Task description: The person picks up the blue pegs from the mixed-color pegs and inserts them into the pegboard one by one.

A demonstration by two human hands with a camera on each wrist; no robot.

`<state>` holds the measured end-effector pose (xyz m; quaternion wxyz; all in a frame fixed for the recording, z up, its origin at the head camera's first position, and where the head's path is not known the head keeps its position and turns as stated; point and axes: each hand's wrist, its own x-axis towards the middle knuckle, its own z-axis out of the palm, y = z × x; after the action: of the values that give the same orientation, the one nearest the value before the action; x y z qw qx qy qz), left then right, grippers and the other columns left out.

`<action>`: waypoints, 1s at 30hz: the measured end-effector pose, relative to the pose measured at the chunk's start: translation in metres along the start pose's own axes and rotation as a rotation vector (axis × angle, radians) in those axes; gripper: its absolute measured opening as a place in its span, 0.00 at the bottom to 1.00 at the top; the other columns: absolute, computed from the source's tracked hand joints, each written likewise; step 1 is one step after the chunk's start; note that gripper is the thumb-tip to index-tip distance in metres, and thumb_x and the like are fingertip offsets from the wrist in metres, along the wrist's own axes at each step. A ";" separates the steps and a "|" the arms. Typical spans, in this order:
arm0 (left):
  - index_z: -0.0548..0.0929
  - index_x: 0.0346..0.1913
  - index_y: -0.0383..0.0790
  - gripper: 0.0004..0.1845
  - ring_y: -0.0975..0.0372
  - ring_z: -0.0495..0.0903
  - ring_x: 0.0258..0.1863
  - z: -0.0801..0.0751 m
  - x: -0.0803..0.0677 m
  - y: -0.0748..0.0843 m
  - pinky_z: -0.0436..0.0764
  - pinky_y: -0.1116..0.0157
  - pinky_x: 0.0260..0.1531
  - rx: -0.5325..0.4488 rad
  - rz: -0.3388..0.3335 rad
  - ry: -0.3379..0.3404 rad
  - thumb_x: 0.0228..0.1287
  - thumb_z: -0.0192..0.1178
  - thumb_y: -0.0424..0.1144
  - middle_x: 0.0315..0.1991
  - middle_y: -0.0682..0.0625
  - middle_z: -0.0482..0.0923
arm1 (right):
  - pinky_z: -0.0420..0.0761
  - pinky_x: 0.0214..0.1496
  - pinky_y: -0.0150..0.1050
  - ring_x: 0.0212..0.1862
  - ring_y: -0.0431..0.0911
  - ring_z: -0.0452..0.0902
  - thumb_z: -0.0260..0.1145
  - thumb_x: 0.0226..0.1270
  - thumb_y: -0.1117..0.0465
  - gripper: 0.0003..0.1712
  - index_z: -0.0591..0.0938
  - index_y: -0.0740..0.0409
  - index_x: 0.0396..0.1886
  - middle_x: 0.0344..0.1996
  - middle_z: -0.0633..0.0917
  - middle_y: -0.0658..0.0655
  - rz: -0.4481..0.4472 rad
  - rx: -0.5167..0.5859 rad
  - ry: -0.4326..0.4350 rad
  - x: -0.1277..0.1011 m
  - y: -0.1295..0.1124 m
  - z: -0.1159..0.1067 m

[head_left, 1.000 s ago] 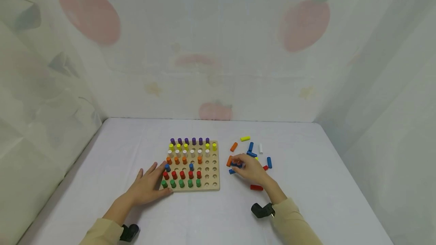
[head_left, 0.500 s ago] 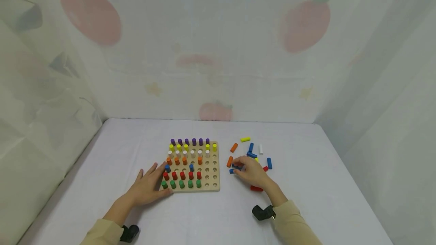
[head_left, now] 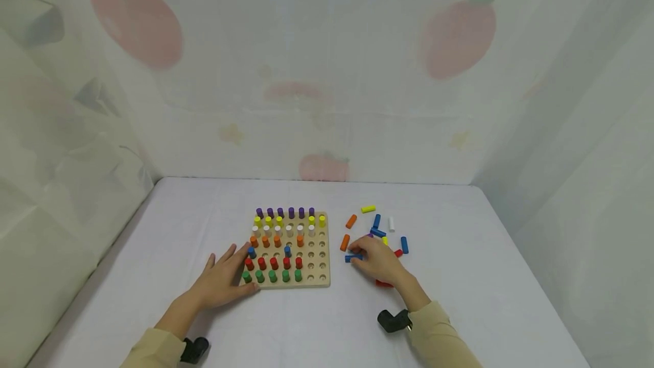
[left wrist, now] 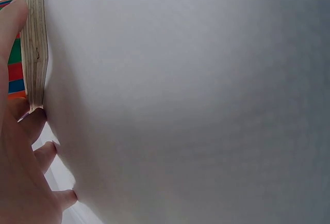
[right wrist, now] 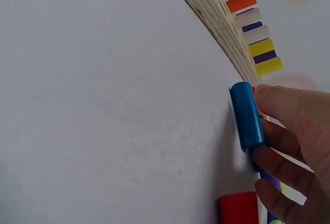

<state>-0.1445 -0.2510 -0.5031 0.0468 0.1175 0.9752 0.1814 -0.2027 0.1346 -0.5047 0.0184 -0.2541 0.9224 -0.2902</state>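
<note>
A wooden pegboard (head_left: 317, 260) holds upright pegs in coloured rows: purple, yellow, white, orange, blue, red and green. My left hand (head_left: 219, 281) rests against its left side with fingers spread, the thumb along the near corner; the left wrist view shows the thumb (left wrist: 13, 17) over the board's edge. Right of the board, my right hand (head_left: 377, 257) is low over loose pegs, fingers curled. It holds a blue peg (head_left: 352, 258) at the thumb and fingertips. In the right wrist view that blue peg (right wrist: 247, 115) lies along the thumb tip; more pegs are partly hidden behind the fingers.
Loose pegs surround my right hand: orange (head_left: 345, 242), yellow (head_left: 368, 209), white (head_left: 391, 224), several blue ones (head_left: 405, 245), and red (head_left: 384, 283) partly under the wrist. A white cloth covers the table (head_left: 204, 209); curtains hang behind and at both sides.
The nearer blue peg has shifted slightly right and turned at my right thumb. The other blue peg seen between the fingers earlier is now out of sight. My left hand stays put.
</note>
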 end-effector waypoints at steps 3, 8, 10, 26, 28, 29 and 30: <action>0.54 0.71 0.42 0.54 0.43 0.52 0.69 0.001 0.000 -0.001 0.43 0.33 0.60 -0.001 0.002 0.000 0.46 0.58 0.71 0.67 0.41 0.61 | 0.79 0.47 0.35 0.41 0.37 0.74 0.68 0.57 0.56 0.15 0.81 0.51 0.45 0.40 0.81 0.45 0.006 -0.012 -0.014 -0.001 0.000 0.000; 0.55 0.71 0.42 0.54 0.43 0.52 0.69 0.000 0.000 0.000 0.43 0.33 0.60 -0.006 0.003 0.002 0.46 0.59 0.70 0.67 0.41 0.61 | 0.79 0.46 0.34 0.40 0.36 0.73 0.69 0.56 0.56 0.15 0.81 0.49 0.44 0.38 0.80 0.44 0.010 -0.030 -0.012 -0.002 0.000 0.002; 0.55 0.71 0.42 0.54 0.43 0.52 0.69 0.000 0.000 0.000 0.43 0.33 0.60 -0.007 0.003 0.002 0.46 0.59 0.69 0.67 0.41 0.61 | 0.79 0.45 0.33 0.39 0.36 0.72 0.69 0.56 0.55 0.14 0.81 0.49 0.43 0.37 0.80 0.44 0.013 -0.040 -0.010 -0.002 0.000 0.003; 0.54 0.71 0.42 0.54 0.43 0.52 0.69 0.001 0.000 -0.001 0.43 0.33 0.60 -0.002 0.000 0.003 0.46 0.59 0.70 0.67 0.41 0.61 | 0.77 0.42 0.30 0.36 0.37 0.69 0.69 0.56 0.55 0.10 0.81 0.45 0.38 0.32 0.76 0.42 0.041 -0.041 -0.026 -0.001 -0.003 0.007; 0.54 0.71 0.43 0.54 0.43 0.52 0.69 0.001 0.000 0.000 0.43 0.33 0.60 -0.004 -0.001 0.003 0.46 0.59 0.70 0.67 0.41 0.61 | 0.77 0.41 0.30 0.36 0.37 0.69 0.69 0.56 0.55 0.09 0.81 0.45 0.38 0.32 0.76 0.42 0.038 -0.037 -0.028 -0.001 -0.003 0.007; 0.54 0.71 0.43 0.54 0.43 0.52 0.69 0.001 0.000 0.000 0.43 0.33 0.60 -0.004 -0.001 0.003 0.46 0.59 0.70 0.67 0.41 0.61 | 0.76 0.41 0.30 0.35 0.37 0.69 0.69 0.56 0.55 0.09 0.81 0.45 0.38 0.32 0.75 0.42 0.038 -0.032 -0.029 -0.001 -0.004 0.007; 0.54 0.71 0.43 0.54 0.43 0.52 0.69 0.001 0.000 0.000 0.43 0.33 0.60 -0.003 -0.001 0.003 0.46 0.59 0.70 0.67 0.41 0.61 | 0.76 0.40 0.30 0.35 0.37 0.69 0.69 0.56 0.55 0.09 0.81 0.45 0.38 0.32 0.75 0.42 0.035 -0.029 -0.030 -0.001 -0.003 0.007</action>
<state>-0.1442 -0.2513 -0.5038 0.0456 0.1167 0.9751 0.1831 -0.1994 0.1289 -0.5085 0.0338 -0.2423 0.9305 -0.2727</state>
